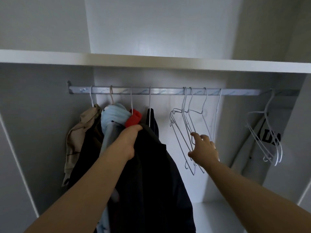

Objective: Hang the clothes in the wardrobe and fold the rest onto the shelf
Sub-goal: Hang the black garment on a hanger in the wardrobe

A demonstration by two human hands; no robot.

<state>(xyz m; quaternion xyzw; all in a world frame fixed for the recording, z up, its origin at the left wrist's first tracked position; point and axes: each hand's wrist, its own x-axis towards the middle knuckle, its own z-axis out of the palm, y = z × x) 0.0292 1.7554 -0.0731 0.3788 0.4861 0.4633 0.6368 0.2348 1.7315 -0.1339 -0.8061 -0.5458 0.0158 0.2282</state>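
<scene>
A metal rail point(161, 91) runs across the wardrobe under a white shelf point(151, 62). At its left hang a beige garment point(79, 137), a light blue one point(114, 115), a red one point(133, 119) and a black one point(152, 120). My left hand point(131, 142) is shut on a large black garment point(151, 182) that droops in front of them. My right hand point(204, 148) reaches, fingers spread, into several empty white wire hangers point(186, 132) at mid-rail, touching their lower bars.
More empty wire hangers point(267, 135) hang at the rail's right end, in front of a grey garment with black letters point(269, 137). The white wardrobe floor point(218, 216) shows at lower right. Side walls close in left and right.
</scene>
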